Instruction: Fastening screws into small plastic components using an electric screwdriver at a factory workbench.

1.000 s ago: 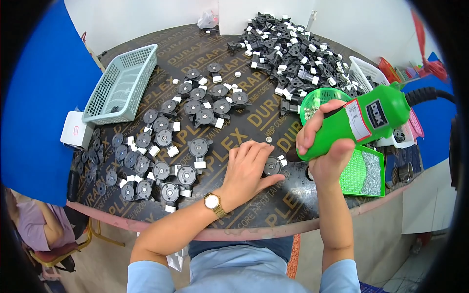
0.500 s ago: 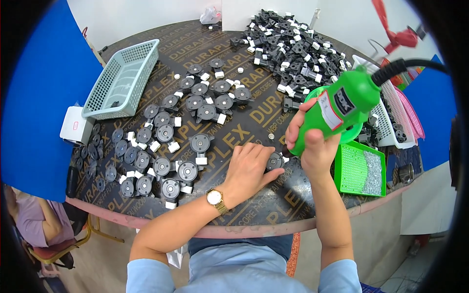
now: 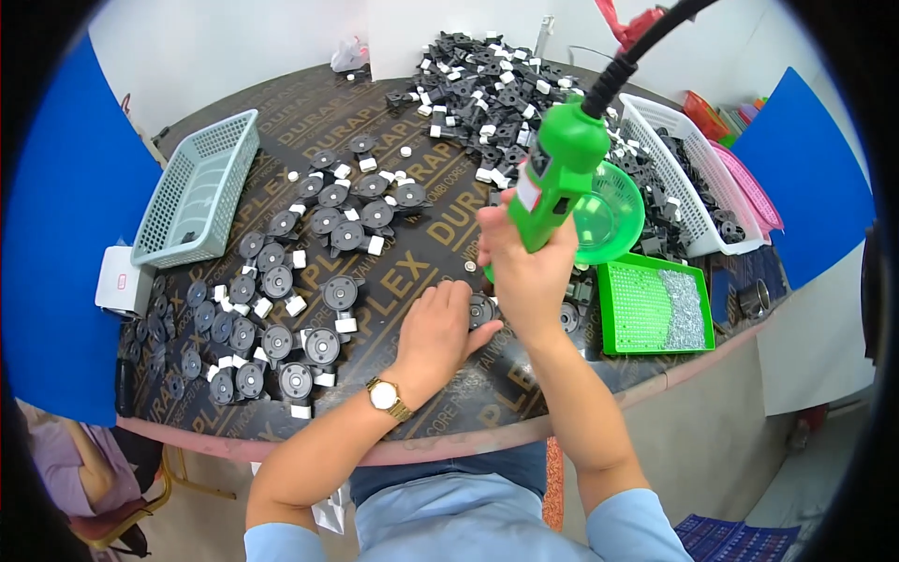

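My left hand (image 3: 434, 328), with a gold watch at the wrist, is on the tabletop. Its fingers and thumb close around a round black plastic part (image 3: 482, 310), partly covering it. My right hand (image 3: 532, 272) grips a green electric screwdriver (image 3: 566, 155) by its body, the cable leaving its top. The tool stands tilted just above and right of the part. Its tip is hidden behind my hand, so contact cannot be told. Another black part (image 3: 568, 317) lies right of my right wrist.
Left stand rows of black discs with white blocks (image 3: 277, 281) and a pale basket (image 3: 245, 178). A black-and-white parts heap (image 3: 478, 89) lies at the back. Rightward are a green bowl (image 3: 626, 245), a green tray (image 3: 618, 339) of small metal pieces and a white basket (image 3: 698, 245).
The whole view has shifted. My right hand has brought the screwdriver leftward, closer over the part, and it stands more upright. My left hand stays around the part.
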The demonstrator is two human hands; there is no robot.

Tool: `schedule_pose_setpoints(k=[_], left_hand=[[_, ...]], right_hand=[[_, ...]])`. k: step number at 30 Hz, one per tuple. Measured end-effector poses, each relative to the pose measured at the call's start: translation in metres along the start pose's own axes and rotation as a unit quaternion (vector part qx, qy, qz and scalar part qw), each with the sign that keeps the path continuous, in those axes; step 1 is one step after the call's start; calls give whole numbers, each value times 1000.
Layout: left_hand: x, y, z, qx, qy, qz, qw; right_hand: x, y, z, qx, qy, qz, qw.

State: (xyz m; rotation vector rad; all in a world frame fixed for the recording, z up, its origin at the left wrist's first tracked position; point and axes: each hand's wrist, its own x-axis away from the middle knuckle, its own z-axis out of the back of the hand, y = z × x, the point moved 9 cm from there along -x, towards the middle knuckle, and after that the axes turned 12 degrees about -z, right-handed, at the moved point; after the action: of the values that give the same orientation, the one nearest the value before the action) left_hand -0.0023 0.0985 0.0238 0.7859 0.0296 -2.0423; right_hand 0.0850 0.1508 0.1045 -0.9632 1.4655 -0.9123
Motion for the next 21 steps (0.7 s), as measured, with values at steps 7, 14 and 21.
schedule_pose_setpoints(k=[7, 14, 21], left_hand=[[-2, 3, 2, 46, 2, 21, 999], [59, 44, 51, 315, -276, 51, 906], [330, -25, 73, 252, -394, 493, 734]], right_hand=[[2, -10, 7, -98, -66, -13, 993], [-20, -64, 125, -43, -13, 65, 997], [-32, -36, 190, 14, 27, 75, 997]])
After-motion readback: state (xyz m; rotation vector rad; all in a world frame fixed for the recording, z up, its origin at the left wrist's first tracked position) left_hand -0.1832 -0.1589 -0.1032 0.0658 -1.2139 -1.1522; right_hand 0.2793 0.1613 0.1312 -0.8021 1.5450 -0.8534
